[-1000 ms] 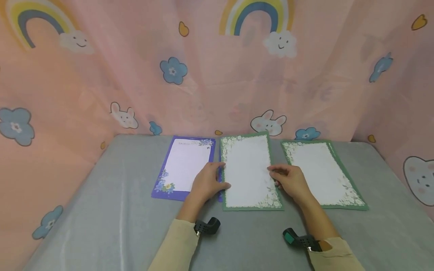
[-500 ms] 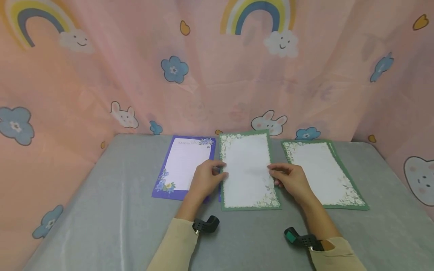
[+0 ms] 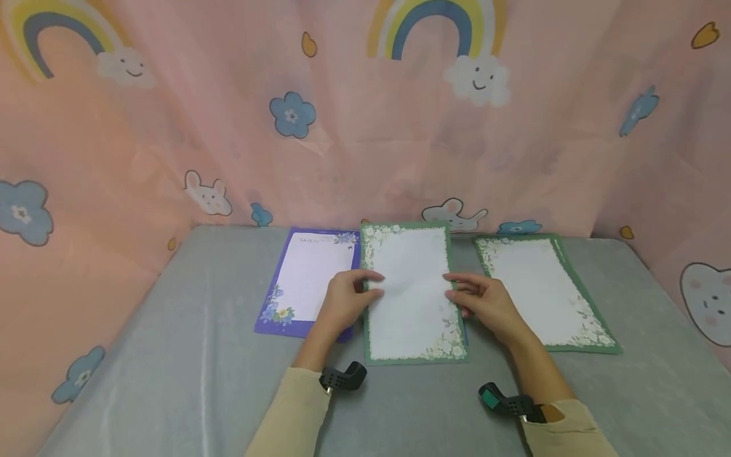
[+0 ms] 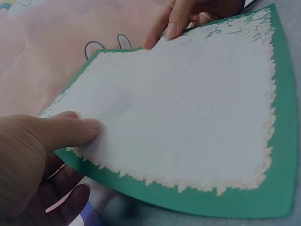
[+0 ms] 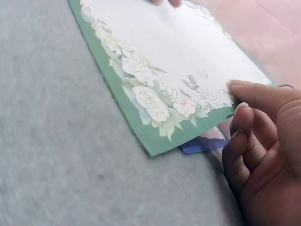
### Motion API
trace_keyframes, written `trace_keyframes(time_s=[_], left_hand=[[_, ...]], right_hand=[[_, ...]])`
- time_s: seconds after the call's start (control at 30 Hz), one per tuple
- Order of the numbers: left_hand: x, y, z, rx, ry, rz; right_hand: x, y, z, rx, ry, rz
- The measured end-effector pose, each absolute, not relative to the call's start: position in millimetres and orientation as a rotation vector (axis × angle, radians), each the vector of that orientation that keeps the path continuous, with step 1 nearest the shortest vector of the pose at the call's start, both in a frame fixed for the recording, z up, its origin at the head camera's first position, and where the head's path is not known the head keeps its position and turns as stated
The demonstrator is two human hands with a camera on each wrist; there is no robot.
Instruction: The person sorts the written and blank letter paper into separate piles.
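A sheet of paper with a green border and white flowers (image 3: 408, 304) is held between both hands at the middle of the table. My left hand (image 3: 345, 298) pinches its left edge, thumb on top and fingers beneath, as the left wrist view shows. At the opposite edge my right hand (image 3: 485, 301) pinches it between thumb and fingers. Part of a blue-edged sheet (image 5: 204, 145) shows under the green one in the right wrist view. Just left of the held sheet lies a purple-bordered sheet (image 3: 308, 273), partly covered by the left hand.
Another green-bordered sheet (image 3: 537, 292) lies to the right, partly behind the right hand. The grey cloth-covered table (image 3: 171, 362) extends around the papers. Behind it hangs a pink curtain (image 3: 354, 158) printed with rainbows, rabbits and flowers.
The held green-bordered sheet has shifted slightly left and its lower edge has come nearer to me. Both hands have kept their grip on its edges.
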State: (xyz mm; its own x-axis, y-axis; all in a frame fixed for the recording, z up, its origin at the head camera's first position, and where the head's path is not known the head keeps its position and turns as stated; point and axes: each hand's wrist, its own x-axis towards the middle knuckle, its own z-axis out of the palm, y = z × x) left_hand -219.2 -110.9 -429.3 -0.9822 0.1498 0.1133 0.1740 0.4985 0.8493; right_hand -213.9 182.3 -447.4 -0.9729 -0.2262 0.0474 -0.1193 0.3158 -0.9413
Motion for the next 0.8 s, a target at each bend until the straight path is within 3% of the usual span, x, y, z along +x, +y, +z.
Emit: trace_keyframes(time_s=[0.8], left_hand=[[-222.9,-117.6,-427.7,-0.171,-2.584,-1.814]], right_hand=[[-216.1,182.8,-440.3,-0.233,2.388,-1.839]])
